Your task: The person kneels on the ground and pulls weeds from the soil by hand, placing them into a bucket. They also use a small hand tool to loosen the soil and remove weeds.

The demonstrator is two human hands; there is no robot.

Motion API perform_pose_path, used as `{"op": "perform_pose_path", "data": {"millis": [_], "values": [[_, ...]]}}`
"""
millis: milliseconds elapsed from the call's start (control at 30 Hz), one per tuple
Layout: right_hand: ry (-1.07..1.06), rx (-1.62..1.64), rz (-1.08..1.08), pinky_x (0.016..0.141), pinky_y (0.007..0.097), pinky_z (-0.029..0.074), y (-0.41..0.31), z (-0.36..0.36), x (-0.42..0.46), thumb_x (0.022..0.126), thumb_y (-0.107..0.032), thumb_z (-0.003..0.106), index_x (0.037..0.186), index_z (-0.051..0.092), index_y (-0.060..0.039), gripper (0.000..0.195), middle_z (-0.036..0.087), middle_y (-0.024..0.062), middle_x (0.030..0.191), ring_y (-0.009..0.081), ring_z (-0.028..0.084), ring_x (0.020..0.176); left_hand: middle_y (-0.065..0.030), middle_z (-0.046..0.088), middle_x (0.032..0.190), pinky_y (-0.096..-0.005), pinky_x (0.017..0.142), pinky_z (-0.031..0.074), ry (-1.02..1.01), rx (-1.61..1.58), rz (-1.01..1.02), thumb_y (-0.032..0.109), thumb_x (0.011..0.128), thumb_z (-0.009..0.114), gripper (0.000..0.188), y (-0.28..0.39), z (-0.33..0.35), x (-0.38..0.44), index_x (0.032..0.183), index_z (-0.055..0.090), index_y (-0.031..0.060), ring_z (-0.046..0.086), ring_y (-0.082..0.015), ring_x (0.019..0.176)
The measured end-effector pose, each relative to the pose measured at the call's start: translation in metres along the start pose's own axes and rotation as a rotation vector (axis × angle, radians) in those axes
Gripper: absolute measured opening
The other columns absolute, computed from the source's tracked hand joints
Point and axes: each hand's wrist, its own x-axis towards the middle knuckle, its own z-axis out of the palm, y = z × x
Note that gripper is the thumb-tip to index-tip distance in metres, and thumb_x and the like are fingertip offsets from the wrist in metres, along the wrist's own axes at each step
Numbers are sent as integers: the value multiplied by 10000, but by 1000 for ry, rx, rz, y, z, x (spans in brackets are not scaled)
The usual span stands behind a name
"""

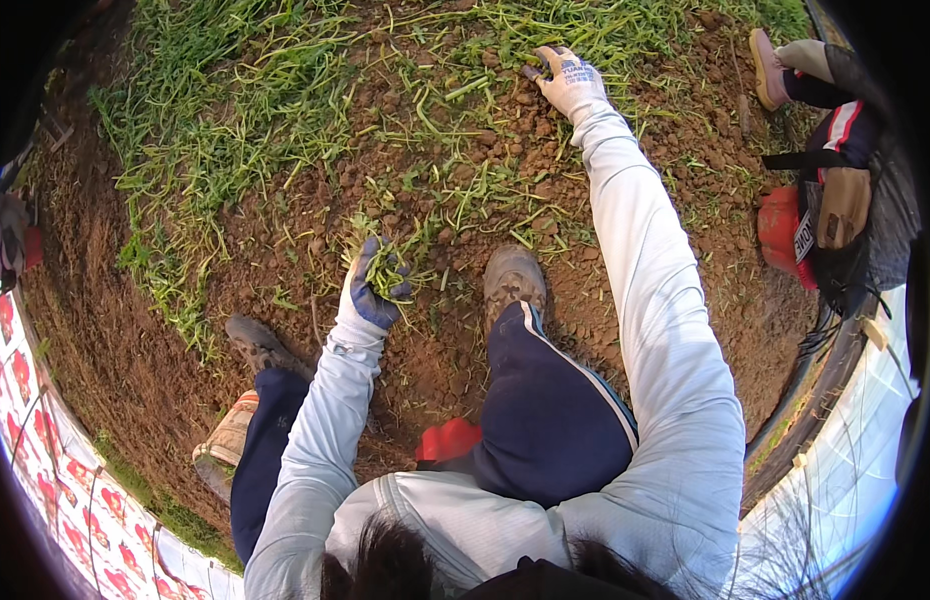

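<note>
My left hand (374, 283), in a white knit glove with a dark blue coated palm, is closed around a bunch of cut green stems and leaves (388, 271). It is just above the brown soil, left of my camouflage shoe (514, 279). Farther out, my right hand (570, 78) reaches to the edge of the green plants (607, 37). Its glove bears blue print, and the thumb and a finger point left over the clods. The underside of this hand is hidden, so any stem under it cannot be seen.
Leafy stems (240, 112) lie thickly at the upper left. At right, another person's leg (840, 135) is beside a red plastic object (781, 225). A red object (448, 441) is under me. White sheeting (832, 442) and patterned sheeting (82, 517) line the edges.
</note>
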Motion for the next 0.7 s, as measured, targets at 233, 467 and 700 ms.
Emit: {"op": "perform_pose_path", "data": {"millis": [233,467,700], "values": [[60,117,146,905,391,478,4,12,7,881,-328,552,1328,442,-157,491,599,129,1189,290,580,1080,-33,596,783,-268,446,440,25,-22,-6,236,932,536,140,2,0,0,1009,560,123,568,-220,687],[86,499,356,919,385,466,14,14,8,858,-429,576,1324,470,-86,589,562,210,1229,348,559,1107,-34,597,780,-270,447,447,-9,-33,6,216,917,546,152,1,-5,1,1024,563,110,564,-224,673],[277,1108,528,728,338,489,36,-12,-25,832,-380,670,1193,549,-17,526,643,155,870,226,620,783,-54,599,795,-260,447,435,-46,-29,6,240,943,500,192,3,-1,3,1048,560,91,556,-200,682]]}}
